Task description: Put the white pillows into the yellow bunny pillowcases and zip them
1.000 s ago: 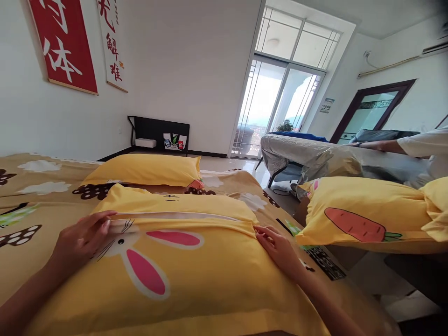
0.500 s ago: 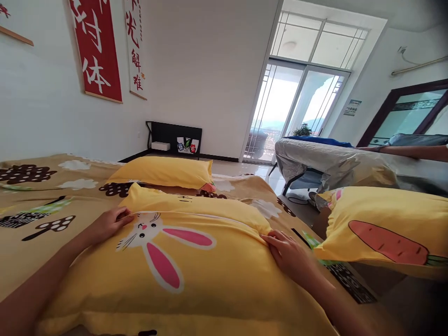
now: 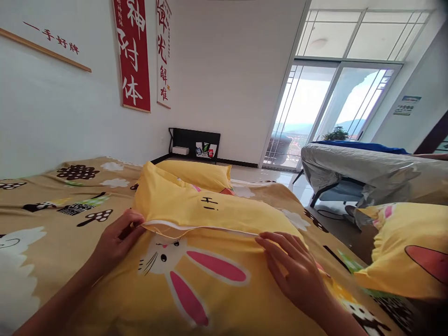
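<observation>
In front of me lies a yellow pillow in a pillowcase [image 3: 157, 301] printed with a white rabbit with pink ears. A white zipper-like strip [image 3: 224, 229] crosses it, and the seam gapes a little toward the left. My left hand [image 3: 119, 240] is closed, its thumb and fingers pinching the fabric at the strip's left end. At the right end, my right hand [image 3: 292, 266] pinches the edge, fingers bent over the cloth. Beyond the strip, the yellow fabric rises in a peak on the left and carries small dark lettering.
The pillow rests on a bed with a tan patterned sheet [image 3: 87, 238]. Another yellow pillow [image 3: 199, 171] lies behind it; a carrot-print pillow [image 3: 392, 252] is at right. Farther off are a plastic-covered mattress [image 3: 367, 161] and a black low shelf [image 3: 189, 137].
My view has turned left. The far part of the pillowcase has been lifted into a peak, the seam gapes on the left, and my left hand now pinches its edge.
</observation>
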### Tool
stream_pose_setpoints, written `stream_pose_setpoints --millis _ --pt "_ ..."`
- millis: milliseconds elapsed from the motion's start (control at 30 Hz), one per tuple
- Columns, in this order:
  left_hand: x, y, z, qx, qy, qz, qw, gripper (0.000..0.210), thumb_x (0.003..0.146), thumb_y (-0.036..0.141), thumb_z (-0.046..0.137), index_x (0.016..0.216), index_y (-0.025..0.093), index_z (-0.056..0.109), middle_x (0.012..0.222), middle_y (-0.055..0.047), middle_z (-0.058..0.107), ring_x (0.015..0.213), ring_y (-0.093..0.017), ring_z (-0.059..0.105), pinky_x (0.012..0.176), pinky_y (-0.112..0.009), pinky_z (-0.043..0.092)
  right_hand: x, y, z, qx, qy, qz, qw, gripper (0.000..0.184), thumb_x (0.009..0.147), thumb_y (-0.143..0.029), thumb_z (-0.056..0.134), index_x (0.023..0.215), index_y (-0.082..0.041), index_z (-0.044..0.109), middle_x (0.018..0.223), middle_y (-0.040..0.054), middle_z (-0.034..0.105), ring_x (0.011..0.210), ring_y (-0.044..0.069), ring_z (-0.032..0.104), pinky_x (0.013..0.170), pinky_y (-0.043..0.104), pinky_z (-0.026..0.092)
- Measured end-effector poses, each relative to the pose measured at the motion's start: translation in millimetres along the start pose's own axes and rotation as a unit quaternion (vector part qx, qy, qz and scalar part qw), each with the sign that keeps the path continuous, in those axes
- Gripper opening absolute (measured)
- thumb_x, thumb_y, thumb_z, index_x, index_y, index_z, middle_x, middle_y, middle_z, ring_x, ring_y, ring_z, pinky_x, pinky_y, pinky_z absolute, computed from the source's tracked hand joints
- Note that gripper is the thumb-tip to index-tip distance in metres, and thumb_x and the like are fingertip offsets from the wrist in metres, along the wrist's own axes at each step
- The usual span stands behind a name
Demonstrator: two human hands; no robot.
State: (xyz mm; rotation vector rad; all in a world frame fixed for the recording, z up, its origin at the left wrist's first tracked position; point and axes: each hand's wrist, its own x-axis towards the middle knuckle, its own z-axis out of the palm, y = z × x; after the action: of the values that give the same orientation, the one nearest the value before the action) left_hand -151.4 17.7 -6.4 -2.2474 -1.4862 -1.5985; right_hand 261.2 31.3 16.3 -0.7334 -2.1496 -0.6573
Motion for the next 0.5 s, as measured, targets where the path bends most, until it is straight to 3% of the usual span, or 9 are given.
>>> stream_pose_setpoints --millis 133,233,367,433,500 --pt "-10 3 -12.0 0.056 0.015 0.077 0.995 0.007 0.092 0.021 0.047 0.094 0.021 0.054 0.088 -0.002 0.057 0.083 -0.013 0.054 0.074 -0.022 0.046 21 -42 12 -0.007 -0.045 -0.102 0.994 0.034 0.089 -0.008 0.042 0.116 -0.014 0.061 0.108 0.0088 0.068 0.101 0.021 0.058 0.09 0.037 0.041" --pt "-13 1 -17.9 0.083 0.021 0.121 0.989 0.011 0.091 0.015 0.047 0.096 0.022 0.054 0.09 -0.002 0.057 0.089 -0.013 0.055 0.087 -0.026 0.047 17 -43 19 -0.045 -0.042 -0.11 0.992 0.036 0.09 -0.011 0.041 0.122 -0.014 0.059 0.118 0.0111 0.065 0.109 0.024 0.057 0.093 0.039 0.038" --pt "-17 -7 -18.5 0.113 0.019 0.161 0.98 0.015 0.09 0.012 0.048 0.095 0.022 0.058 0.089 -0.002 0.059 0.087 -0.014 0.057 0.097 -0.033 0.046 -6 4 20 -0.083 -0.002 -0.055 0.995 0.035 0.09 -0.013 0.048 0.122 -0.019 0.058 0.121 0.0111 0.064 0.107 0.024 0.059 0.091 0.041 0.038" --pt "-18 -17 -16.2 0.118 0.014 0.151 0.981 0.013 0.091 0.016 0.048 0.091 0.021 0.06 0.088 -0.002 0.061 0.087 -0.014 0.058 0.098 -0.034 0.045 -24 35 19 -0.085 0.009 0.007 0.996 0.031 0.09 -0.019 0.051 0.121 -0.021 0.059 0.117 0.0096 0.066 0.103 0.024 0.06 0.087 0.039 0.041" --pt "-18 -32 -11.8 0.131 0.005 0.121 0.984 0.012 0.092 0.023 0.048 0.089 0.021 0.06 0.088 -0.002 0.062 0.09 -0.016 0.059 0.094 -0.033 0.047 -44 59 19 -0.069 -0.023 0.089 0.993 0.029 0.092 -0.031 0.05 0.119 -0.023 0.06 0.113 0.0081 0.067 0.1 0.024 0.061 0.083 0.039 0.043"
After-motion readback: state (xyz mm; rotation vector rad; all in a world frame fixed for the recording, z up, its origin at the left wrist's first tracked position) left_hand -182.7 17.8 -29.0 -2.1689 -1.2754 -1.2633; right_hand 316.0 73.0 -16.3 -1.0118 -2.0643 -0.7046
